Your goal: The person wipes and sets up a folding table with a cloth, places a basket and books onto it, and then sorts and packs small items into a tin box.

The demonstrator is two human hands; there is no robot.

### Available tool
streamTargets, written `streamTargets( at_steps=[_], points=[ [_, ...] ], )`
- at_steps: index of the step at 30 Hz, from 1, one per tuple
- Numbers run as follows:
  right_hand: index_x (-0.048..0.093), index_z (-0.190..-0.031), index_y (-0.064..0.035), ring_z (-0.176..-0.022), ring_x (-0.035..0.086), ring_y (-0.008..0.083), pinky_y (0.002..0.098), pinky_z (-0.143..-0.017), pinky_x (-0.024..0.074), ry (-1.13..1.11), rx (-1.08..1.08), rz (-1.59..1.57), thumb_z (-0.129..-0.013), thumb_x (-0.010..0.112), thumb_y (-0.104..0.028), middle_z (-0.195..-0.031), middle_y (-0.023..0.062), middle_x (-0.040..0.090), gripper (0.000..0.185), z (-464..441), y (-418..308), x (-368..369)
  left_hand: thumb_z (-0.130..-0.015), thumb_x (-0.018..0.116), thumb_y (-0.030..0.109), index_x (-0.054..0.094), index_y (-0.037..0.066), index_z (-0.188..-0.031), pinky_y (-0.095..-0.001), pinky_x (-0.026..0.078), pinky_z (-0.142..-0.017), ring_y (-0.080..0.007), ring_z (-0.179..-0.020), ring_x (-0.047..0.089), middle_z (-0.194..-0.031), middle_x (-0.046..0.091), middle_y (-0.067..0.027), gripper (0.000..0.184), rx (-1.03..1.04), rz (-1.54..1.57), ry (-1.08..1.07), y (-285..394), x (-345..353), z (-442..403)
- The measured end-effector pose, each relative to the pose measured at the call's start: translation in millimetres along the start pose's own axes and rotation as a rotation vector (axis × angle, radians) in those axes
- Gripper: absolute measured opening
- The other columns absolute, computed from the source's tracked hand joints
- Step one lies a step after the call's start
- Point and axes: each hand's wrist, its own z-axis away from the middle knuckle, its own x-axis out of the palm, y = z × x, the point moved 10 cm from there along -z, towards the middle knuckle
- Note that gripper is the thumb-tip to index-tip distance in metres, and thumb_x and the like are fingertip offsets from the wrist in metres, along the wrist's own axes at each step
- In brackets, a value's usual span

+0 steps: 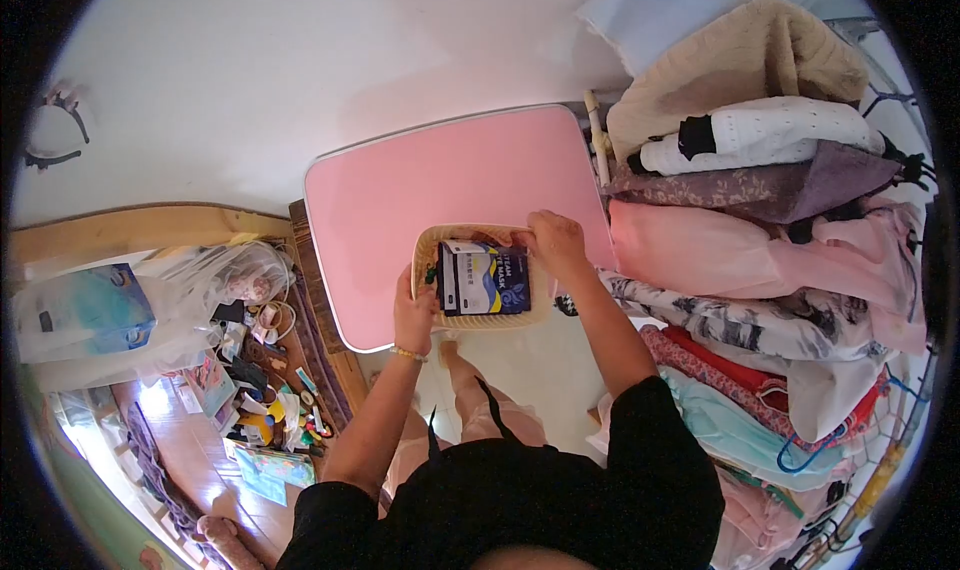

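A cream plastic basket [500,321] is held between my two hands, over the near edge of the pink table [440,185]. Inside it lies a dark blue and white steam eye mask box [485,280], with small dark items partly hidden beside and behind it. My left hand [413,310] grips the basket's left side, its fingers closed over the rim. My right hand [556,240] is closed on the rim at the upper right corner. A bracelet [409,353] circles my left wrist.
Clothes hang on a rack at the right, among them a pink garment [700,245] and a beige towel [735,65]. At the left, a wooden surface [165,445] carries many small items and a clear plastic bag [190,305]. A white wall [250,80] stands behind the table.
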Motion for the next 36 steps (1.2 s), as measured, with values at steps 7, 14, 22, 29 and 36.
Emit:
streamTargets(
  at_steps=[7, 14, 22, 29, 36],
  points=[
    [0.058, -0.092, -0.009, -0.1, 0.047, 0.0307, 0.0407, -0.082, 0.0394, 0.024, -0.217, -0.158, -0.066, 0.066, -0.019, -0.097, 0.0094, 0.054, 0.029, -9, -19, -37, -0.079, 0.047, -0.002, 0.039, 0.008, -0.124, -0.0194, 0.04, -0.049, -0.0069, -0.059, 0.046, -0.081, 0.052, -0.0015, 0.048, -0.023, 0.027, 0.007, -7, 7, -17],
    [0.059, -0.079, -0.0103, -0.085, 0.048, 0.023, 0.0369, -0.078, 0.0371, 0.133, -0.428, 0.176, -0.063, 0.06, -0.011, -0.079, 0.0036, 0.054, 0.016, -9, -53, -21, -0.078, 0.045, -0.003, 0.038, 0.007, -0.125, -0.0204, 0.042, -0.05, -0.0075, -0.061, 0.048, -0.085, 0.054, -0.0025, 0.048, -0.06, 0.082, 0.014, -6, 19, -23],
    [0.058, -0.08, -0.0097, -0.087, 0.048, 0.0231, 0.0368, -0.077, 0.0383, 0.117, -0.406, 0.207, -0.067, 0.058, -0.013, -0.079, 0.0047, 0.053, 0.014, -27, -29, -12, -0.078, 0.045, -0.003, 0.038, 0.005, -0.123, -0.0254, 0.046, -0.059, -0.0117, -0.069, 0.052, -0.093, 0.053, -0.0057, 0.047, -0.127, 0.087, 0.01, -20, 19, -29],
    [0.051, -0.098, -0.0079, -0.09, 0.052, 0.0273, 0.0379, -0.076, 0.0422, -0.179, -0.282, -0.146, -0.064, 0.07, -0.02, -0.092, 0.0081, 0.051, 0.041, 1, -52, 7, -0.075, 0.045, -0.005, 0.037, 0.006, -0.124, -0.0252, 0.046, -0.065, -0.012, -0.079, 0.053, -0.101, 0.052, -0.0072, 0.051, 0.011, 0.151, 0.007, -11, 26, -45],
    [0.046, -0.091, -0.0075, -0.079, 0.056, 0.0251, 0.0371, -0.068, 0.0459, -0.295, -0.425, 0.2, -0.063, 0.066, -0.016, -0.085, 0.0091, 0.05, 0.035, 5, -60, 50, -0.072, 0.043, -0.008, 0.035, 0.006, -0.126, -0.0223, 0.044, -0.065, -0.0107, -0.083, 0.049, -0.11, 0.049, -0.0067, 0.056, -0.022, 0.057, -0.028, -12, 51, -43]
  ],
)
